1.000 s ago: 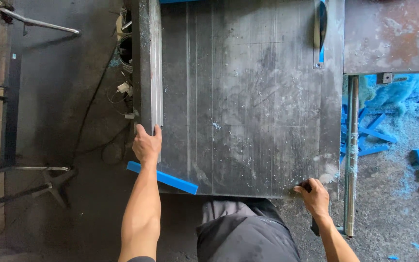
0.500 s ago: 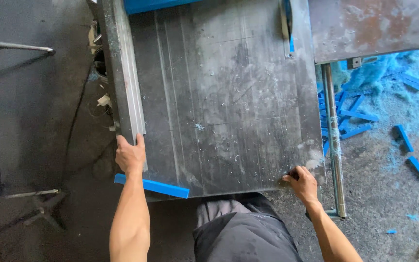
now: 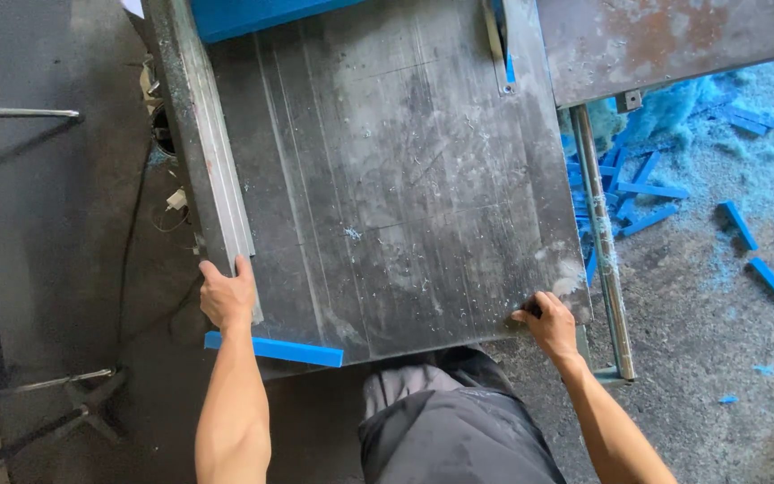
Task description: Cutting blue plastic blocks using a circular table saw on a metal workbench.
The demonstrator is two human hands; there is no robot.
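Observation:
A large grey metal table plate (image 3: 387, 197), scratched and dusty, lies in front of me. My left hand (image 3: 226, 298) grips the near end of a long metal rail (image 3: 203, 143) along the plate's left edge. Just below that hand a blue strip (image 3: 275, 350) sticks out along the plate's near edge. My right hand (image 3: 550, 323) is closed on the plate's near right corner, fingers curled over something dark there. A blue block (image 3: 253, 13) lies at the plate's far edge.
Blue offcut strips (image 3: 647, 193) and blue dust litter the concrete floor at right. A metal bar (image 3: 600, 242) runs along the plate's right side. A rusty plate (image 3: 674, 40) sits top right. Cables (image 3: 167, 202) and a metal frame (image 3: 20, 113) are at left.
The view has shifted, so the plate sits lower and more to the left in the frame. Both hands keep their holds on the rail end and the near right corner.

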